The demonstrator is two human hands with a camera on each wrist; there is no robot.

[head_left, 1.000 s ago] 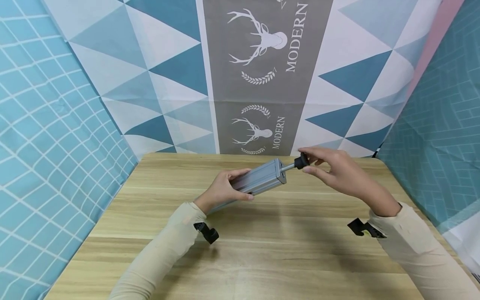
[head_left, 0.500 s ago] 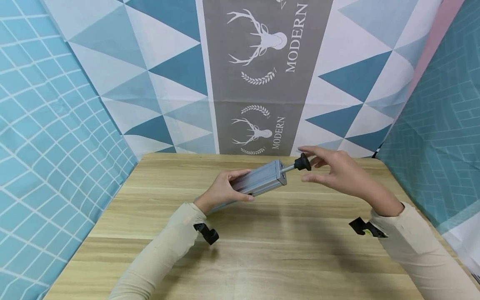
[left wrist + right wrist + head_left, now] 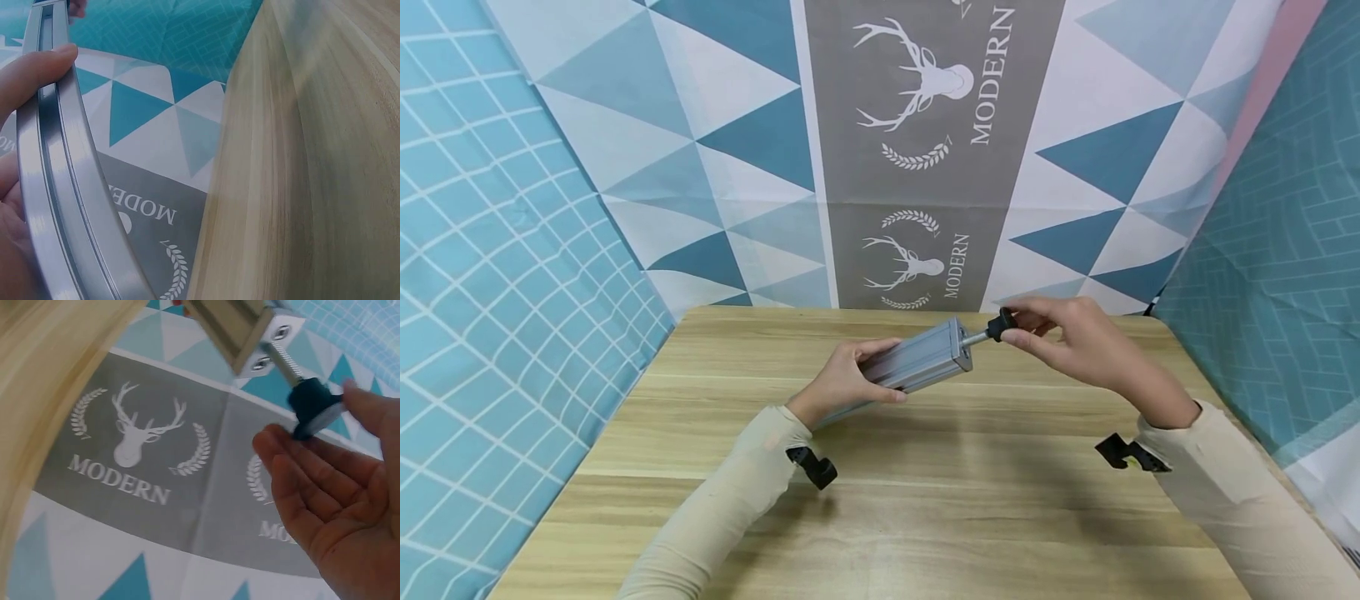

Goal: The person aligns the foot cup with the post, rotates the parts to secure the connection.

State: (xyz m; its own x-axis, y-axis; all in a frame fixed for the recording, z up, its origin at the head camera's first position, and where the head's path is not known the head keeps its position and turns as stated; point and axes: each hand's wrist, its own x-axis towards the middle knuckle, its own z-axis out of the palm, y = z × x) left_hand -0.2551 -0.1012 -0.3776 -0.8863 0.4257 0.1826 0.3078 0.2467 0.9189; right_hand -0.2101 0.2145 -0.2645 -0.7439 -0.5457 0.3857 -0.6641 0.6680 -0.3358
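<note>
My left hand (image 3: 844, 383) grips a silver aluminium profile (image 3: 919, 357) round its sides and holds it tilted over the table, end pointing to the upper right. Long grooves run down the profile (image 3: 81, 206) in the left wrist view, with the thumb lying across one. From its end cap sticks a threaded rod (image 3: 975, 337) bearing a black levelling foot (image 3: 1001, 324). Thumb and fingers of my right hand (image 3: 1078, 343) pinch the rim of that foot. In the right wrist view the levelling foot (image 3: 312, 403) sits between thumb and fingertips. The profile's lower end is partly hidden by the left hand.
A light wooden table (image 3: 895, 517) lies beneath both hands. Patterned cloth (image 3: 910, 167) hangs behind its far edge, with a blue gridded cloth (image 3: 497, 250) at the left and a teal cloth (image 3: 1285, 250) at the right.
Half a second ago my right fingers were spread away from the levelling foot; now they have closed in and pinch it. The left hand and the profile stay in place.
</note>
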